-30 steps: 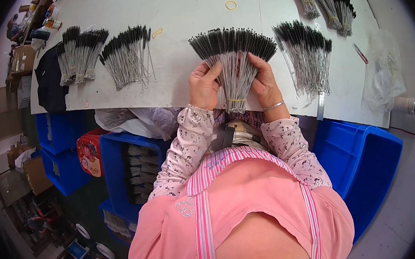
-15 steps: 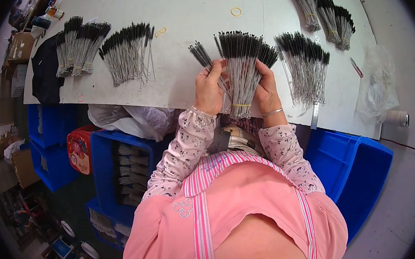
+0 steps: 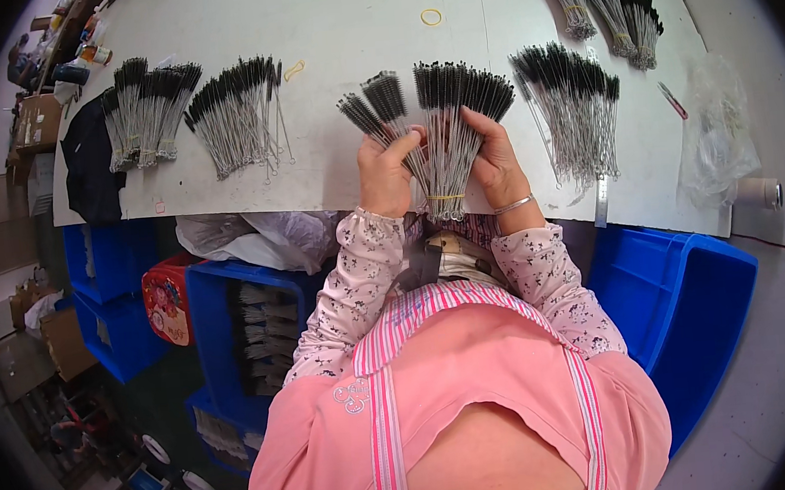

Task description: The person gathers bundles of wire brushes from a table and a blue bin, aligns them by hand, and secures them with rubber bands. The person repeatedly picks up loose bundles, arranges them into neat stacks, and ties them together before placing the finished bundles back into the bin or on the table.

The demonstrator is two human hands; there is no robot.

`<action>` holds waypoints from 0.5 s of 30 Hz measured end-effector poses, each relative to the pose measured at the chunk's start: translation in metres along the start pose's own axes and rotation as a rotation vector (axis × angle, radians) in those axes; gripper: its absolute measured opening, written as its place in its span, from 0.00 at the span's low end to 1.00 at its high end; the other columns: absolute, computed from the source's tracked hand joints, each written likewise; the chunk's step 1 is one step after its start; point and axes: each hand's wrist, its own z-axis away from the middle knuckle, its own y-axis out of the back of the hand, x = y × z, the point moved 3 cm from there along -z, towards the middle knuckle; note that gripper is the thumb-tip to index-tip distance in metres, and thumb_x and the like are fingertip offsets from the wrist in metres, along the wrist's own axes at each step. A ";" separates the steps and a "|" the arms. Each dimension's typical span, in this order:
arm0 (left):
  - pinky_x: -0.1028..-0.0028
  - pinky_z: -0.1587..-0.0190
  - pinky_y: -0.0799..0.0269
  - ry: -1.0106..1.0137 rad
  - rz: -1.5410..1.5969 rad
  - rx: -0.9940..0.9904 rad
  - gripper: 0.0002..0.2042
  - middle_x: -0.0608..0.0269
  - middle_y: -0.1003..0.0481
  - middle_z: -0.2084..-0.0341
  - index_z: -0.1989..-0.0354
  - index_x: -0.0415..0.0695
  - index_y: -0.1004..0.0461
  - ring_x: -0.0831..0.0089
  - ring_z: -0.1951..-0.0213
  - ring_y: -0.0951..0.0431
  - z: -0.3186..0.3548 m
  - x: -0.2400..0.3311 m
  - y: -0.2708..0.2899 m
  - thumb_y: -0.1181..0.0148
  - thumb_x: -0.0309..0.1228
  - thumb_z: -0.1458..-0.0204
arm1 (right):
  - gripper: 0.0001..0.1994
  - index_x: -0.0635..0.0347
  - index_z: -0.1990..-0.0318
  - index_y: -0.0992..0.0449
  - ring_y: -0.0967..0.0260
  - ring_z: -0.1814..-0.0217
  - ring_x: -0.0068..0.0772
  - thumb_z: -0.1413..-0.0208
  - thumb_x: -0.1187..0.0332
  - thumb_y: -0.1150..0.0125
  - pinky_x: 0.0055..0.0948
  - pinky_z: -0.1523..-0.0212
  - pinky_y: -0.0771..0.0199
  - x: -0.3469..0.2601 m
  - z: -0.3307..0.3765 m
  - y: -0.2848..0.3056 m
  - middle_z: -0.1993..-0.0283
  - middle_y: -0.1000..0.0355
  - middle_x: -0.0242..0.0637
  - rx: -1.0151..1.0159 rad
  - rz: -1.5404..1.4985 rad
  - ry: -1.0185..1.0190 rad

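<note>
Between my hands, at the table's near edge, is a bundle of black-bristled wire brushes [image 3: 448, 158], held upright and fanned, its looped ends bound by a yellow rubber band [image 3: 445, 197]. My left hand [image 3: 388, 173] is closed round the left part of the stems, thumb across them. That part splits into two small clusters tilted left, with a gap before the main clump. My right hand [image 3: 497, 156] grips the right side, fingers partly hidden behind the brushes. Just right of it lies a loose pile of the same brushes [image 3: 573, 117].
Banded brush bundles [image 3: 149, 112] and a loose pile [image 3: 236, 114] lie left; more bundles [image 3: 623, 19] lie far right. Two rubber bands [image 3: 430, 17], tweezers-like tool [image 3: 674, 101], a clear plastic bag [image 3: 719, 132] and a thread spool [image 3: 759, 193] are about. Blue crates [image 3: 697, 312] flank me.
My left hand has separated more brushes to the left, so a second small cluster now stands apart from the main clump. The whole view has shifted slightly.
</note>
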 end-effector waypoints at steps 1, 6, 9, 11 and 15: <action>0.71 0.58 0.26 0.050 0.027 0.016 0.11 0.57 0.24 0.64 0.56 0.37 0.31 0.69 0.63 0.23 -0.001 -0.002 0.005 0.47 0.20 0.49 | 0.10 0.69 0.61 0.26 0.26 0.59 0.43 0.46 0.70 0.45 0.41 0.53 0.25 0.001 0.002 -0.004 0.60 0.25 0.48 -0.013 0.003 -0.008; 0.67 0.57 0.26 0.063 0.058 -0.084 0.10 0.54 0.24 0.64 0.57 0.35 0.30 0.67 0.61 0.23 0.001 0.002 0.000 0.48 0.25 0.45 | 0.09 0.68 0.62 0.26 0.26 0.60 0.43 0.46 0.70 0.45 0.42 0.53 0.25 -0.002 0.009 -0.014 0.61 0.25 0.48 -0.097 0.013 -0.048; 0.67 0.56 0.26 0.071 0.085 -0.105 0.10 0.54 0.24 0.62 0.56 0.35 0.30 0.67 0.60 0.23 0.003 0.004 -0.001 0.48 0.26 0.44 | 0.09 0.68 0.62 0.26 0.26 0.60 0.42 0.47 0.71 0.44 0.41 0.53 0.25 -0.003 0.003 -0.001 0.62 0.25 0.47 -0.051 -0.051 -0.008; 0.67 0.55 0.26 0.082 0.113 -0.109 0.10 0.54 0.24 0.61 0.56 0.35 0.30 0.67 0.59 0.23 0.003 0.004 -0.003 0.49 0.26 0.44 | 0.08 0.68 0.62 0.26 0.26 0.60 0.42 0.47 0.72 0.44 0.40 0.54 0.25 -0.004 0.000 0.006 0.62 0.25 0.47 -0.018 -0.072 0.023; 0.67 0.54 0.27 0.067 0.123 -0.118 0.10 0.56 0.25 0.60 0.54 0.36 0.31 0.68 0.58 0.23 0.004 0.005 -0.005 0.49 0.24 0.44 | 0.09 0.68 0.62 0.26 0.26 0.59 0.42 0.47 0.72 0.44 0.40 0.53 0.25 -0.002 0.001 0.001 0.61 0.25 0.47 -0.007 -0.060 0.019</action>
